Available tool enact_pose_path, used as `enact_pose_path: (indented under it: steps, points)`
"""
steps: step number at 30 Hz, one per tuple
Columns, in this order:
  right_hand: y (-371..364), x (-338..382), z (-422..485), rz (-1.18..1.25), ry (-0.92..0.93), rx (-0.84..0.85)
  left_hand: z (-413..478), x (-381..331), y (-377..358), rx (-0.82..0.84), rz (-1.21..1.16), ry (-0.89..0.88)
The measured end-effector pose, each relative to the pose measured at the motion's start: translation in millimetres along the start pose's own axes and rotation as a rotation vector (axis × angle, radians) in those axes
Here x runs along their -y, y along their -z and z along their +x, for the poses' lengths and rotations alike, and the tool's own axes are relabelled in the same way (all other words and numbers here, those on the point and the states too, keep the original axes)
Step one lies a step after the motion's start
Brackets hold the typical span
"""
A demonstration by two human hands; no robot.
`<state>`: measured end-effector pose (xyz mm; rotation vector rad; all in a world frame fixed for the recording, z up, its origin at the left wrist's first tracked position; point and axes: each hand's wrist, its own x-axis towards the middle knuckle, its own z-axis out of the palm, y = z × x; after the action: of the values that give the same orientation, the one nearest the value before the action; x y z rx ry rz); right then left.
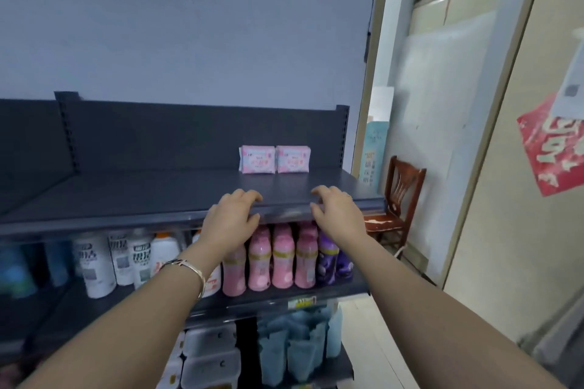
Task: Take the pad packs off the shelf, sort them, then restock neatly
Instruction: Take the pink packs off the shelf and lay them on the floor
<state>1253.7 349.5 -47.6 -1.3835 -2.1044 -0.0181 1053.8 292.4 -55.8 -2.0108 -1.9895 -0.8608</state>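
Two pad packs (257, 160) stand touching at the back of the top shelf (126, 196), faces forward. Left hand (232, 218) and right hand (336, 215) at the front lip, loosely curled, holding nothing. Packs lie straight back — roughly one per hand.

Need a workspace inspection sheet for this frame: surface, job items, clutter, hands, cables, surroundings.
Surface: dark top shelf.
Job's things: two pink pad packs, upright, side by side at the back, toward the right end.
Clutter: white bottles, pink bottles and purple bottles on the shelf below.
Grip: left hand and right hand, fingers curled at the top shelf's front edge; whether they grip it is unclear.
Cables: nothing seen.
Surroundings: wooden chair right of the shelving; red poster on the right wall.
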Motion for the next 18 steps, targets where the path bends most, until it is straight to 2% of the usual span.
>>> enact_pose_path:
  steps: [6,18]
  points:
    - [-21,-17,51,0.029,-0.012,0.0,42,21,-18,0.011,0.022,0.084]
    - [-113,-59,228,0.007,0.039,0.113,203,49,-102,0.039,0.199,0.114]
